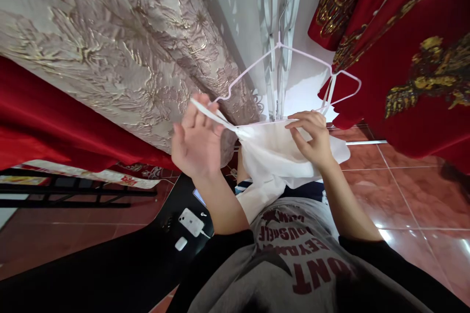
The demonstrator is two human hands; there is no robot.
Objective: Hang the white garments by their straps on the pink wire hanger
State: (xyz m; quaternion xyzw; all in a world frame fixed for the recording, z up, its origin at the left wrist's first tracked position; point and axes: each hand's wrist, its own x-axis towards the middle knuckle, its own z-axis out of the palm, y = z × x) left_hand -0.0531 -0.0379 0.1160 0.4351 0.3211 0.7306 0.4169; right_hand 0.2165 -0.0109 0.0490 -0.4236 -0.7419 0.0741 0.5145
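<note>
A pale pink hanger (pixel 253 64) hangs by its metal hook, with a white strapped garment (pixel 273 144) below it. My left hand (pixel 200 144) is raised at the hanger's left end, palm showing and fingers stretched out. A thin white strap (pixel 210 113) runs across those fingers toward the garment's top edge. On the right, another strap (pixel 330 89) is looped over the hanger's arm. My right hand (pixel 312 136) rests at the garment's upper right edge, thumb and fingers apart. Lower down, the white cloth drapes over my lap.
Beige embossed fabric (pixel 121 39) hangs on the left, and red gold-trimmed garments (pixel 407 73) on the right. A white metal rack (pixel 273 54) stands ahead. On the black surface (pixel 147 244) lie a phone (pixel 191 222) and a small white case (pixel 180 243).
</note>
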